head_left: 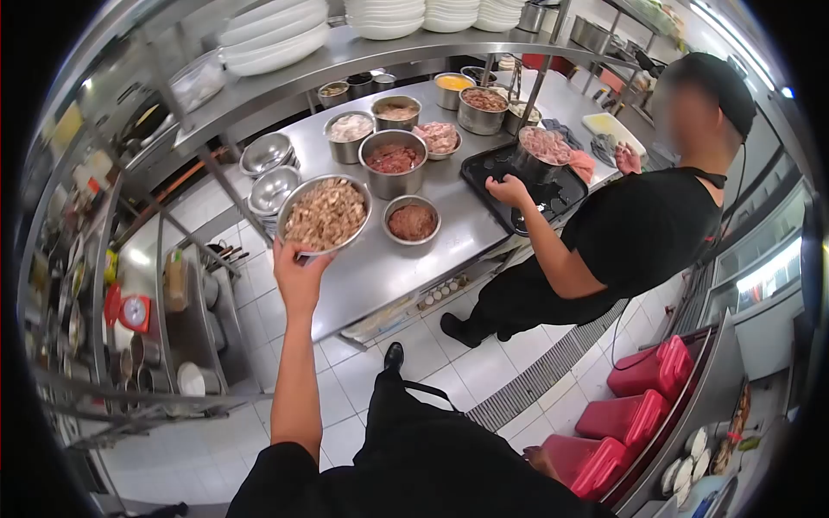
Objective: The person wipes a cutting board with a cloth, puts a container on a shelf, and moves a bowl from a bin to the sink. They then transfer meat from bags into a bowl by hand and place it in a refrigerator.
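My left hand grips the near rim of a metal bowl, fingers wrapped on its edge. The bowl is heaped with chopped, pale-brown food and is held at the table's left end. Just right of it are a small bowl of ground meat and a deeper metal pot of red meat. My right hand hangs low at my side near the red bins, partly hidden by my clothing; its fingers do not show clearly.
Stacked empty metal bowls stand at the table's left edge. A co-worker stands at right, hands near a meat-filled pot on a black tray. White dishes line the shelf above. Red bins stand at lower right.
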Available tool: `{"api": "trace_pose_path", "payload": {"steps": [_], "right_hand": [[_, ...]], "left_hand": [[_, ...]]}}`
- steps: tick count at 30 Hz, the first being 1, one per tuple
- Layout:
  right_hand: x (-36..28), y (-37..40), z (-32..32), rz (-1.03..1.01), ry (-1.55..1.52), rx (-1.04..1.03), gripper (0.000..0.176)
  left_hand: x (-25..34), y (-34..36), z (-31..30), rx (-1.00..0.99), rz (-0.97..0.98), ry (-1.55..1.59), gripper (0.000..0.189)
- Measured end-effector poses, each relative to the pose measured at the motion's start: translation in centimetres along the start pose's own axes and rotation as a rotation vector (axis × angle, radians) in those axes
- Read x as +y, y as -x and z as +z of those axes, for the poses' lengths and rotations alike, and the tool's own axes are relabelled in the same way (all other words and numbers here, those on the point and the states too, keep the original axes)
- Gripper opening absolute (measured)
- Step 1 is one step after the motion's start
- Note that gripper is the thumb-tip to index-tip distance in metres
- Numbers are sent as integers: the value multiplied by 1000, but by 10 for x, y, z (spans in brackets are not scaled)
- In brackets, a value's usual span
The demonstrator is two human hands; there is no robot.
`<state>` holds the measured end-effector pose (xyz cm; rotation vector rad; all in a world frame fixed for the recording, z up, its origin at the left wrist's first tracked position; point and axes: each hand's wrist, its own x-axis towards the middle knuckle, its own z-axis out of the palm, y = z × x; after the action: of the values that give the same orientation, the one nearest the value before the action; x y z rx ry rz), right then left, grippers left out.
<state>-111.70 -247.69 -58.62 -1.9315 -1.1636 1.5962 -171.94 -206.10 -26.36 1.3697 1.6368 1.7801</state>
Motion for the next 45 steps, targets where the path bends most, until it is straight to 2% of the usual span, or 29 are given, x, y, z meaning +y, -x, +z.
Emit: {"api": "trace_pose_path", "payload": {"steps": [1,3,5,7,9,10,12,14,17,18,19,21,22,25,26,29,30,32,33,34,35,37,38,39,40,41,42,43,45], "right_hand": [[15,-6,7,-228,88,-1,24],[-93,-2,38,541,-298,325,22],[-152,-8,53,509,-401,326,26],[-196,-22,69,498,-461,357,26],[-206,-32,83,450,-561,377,26],[-215,-36,88,496,-546,412,25],[-229,-33,101,564,-525,462,22],[-242,-19,117,645,-510,506,26],[-239,8,144,737,-594,591,22],[-187,17,163,803,-591,600,22],[-192,26,173,855,-616,615,22],[-206,30,184,914,-660,627,21],[-211,31,190,928,-680,632,21],[-226,32,200,938,-723,648,20],[-229,32,201,934,-732,646,19],[-233,27,200,900,-741,640,18],[-233,26,197,882,-738,635,18],[-233,19,188,832,-736,631,18],[-232,14,183,811,-706,627,22],[-233,7,177,780,-726,627,23],[-233,4,172,754,-748,629,24],[-223,-4,164,689,-736,650,24],[-199,-9,164,612,-707,651,26],[-159,-13,161,634,-431,539,29],[-167,-9,161,622,-356,590,32],[-157,-7,166,560,-507,610,32],[-185,-3,161,550,-735,670,34],[-165,-1,163,575,-754,621,35],[-135,8,164,586,-788,607,32]], "left_hand": [[-14,-27,16,-22,44,-30,30],[-37,-83,56,-59,68,-82,31],[-37,-136,109,-107,87,-2,33],[-66,-195,167,-195,110,-112,34],[-88,-243,236,-204,271,-209,34],[-101,-265,272,-219,274,-190,34],[-116,-300,339,-291,414,-216,33],[-121,-323,397,-334,373,-230,31],[-114,-346,464,-432,281,-224,30],[-114,-353,484,-485,239,-203,31],[-122,-358,507,-505,241,-194,31],[-142,-363,546,-356,356,-192,30],[-150,-365,558,-406,303,-291,30],[-149,-366,560,-548,226,-317,30],[-147,-368,564,-615,120,-342,31],[-152,-382,568,-737,108,-452,38],[-159,-382,568,-736,117,-456,38],[-159,-372,565,-606,113,-341,47],[-157,-365,564,-611,126,-342,47],[-138,-348,544,-488,103,-228,48],[-125,-325,526,-370,76,-113,49],[-131,-278,509,-315,-8,273,43],[-113,-239,486,-349,-124,374,37],[-86,-194,454,-402,-256,471,31],[-46,-142,420,-437,-350,542,20],[-34,-93,396,-540,-370,565,17],[-35,-46,375,-696,-364,535,14],[-59,10,367,-764,-333,458,12],[-53,100,327,-1100,-472,400,6]]}}
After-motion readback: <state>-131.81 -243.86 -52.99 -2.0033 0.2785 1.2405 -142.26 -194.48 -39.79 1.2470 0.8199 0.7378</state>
